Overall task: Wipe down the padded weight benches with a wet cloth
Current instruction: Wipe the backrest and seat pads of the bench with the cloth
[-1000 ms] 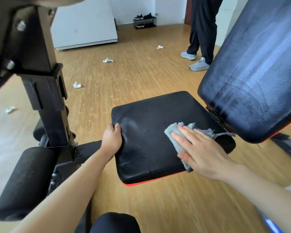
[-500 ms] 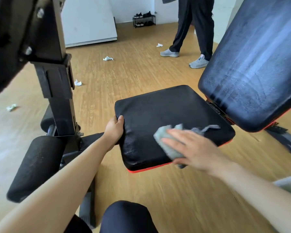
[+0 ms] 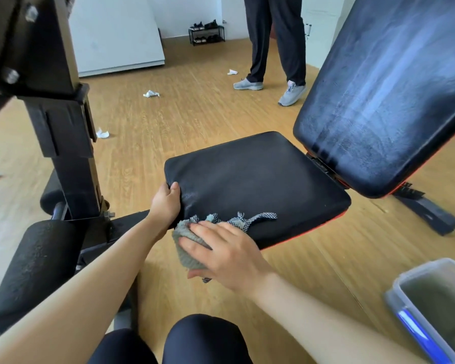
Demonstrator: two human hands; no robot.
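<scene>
Your cloth [image 3: 192, 248] sits bunched at the near left corner of the seat pad [image 3: 260, 185], part of it hanging off the near edge and its frayed checked tail trailing to the right along the pad. Your right hand [image 3: 226, 256] lies flat on it, fingers straight and slightly spread, pressing it down; the thumb is tucked low at the pad's edge. Your left hand [image 3: 166, 203] is just beside the cloth, fingers curled over the pad's left edge to steady it.

The rest of the pad lies ahead and to the right of your right hand, and its long axis runs away from you towards the tilted backrest pad [image 3: 384, 95]. So the next stroke probably wants to go forward and rightward.

Room is tight on the left, where your left hand and the upright post [image 3: 71, 158] stand, and the near edge is already under your palm. The far and right sides are open as far as the hinge gap. The water container [image 3: 436, 311] stands on the floor at your right, well apart from the pad.
</scene>
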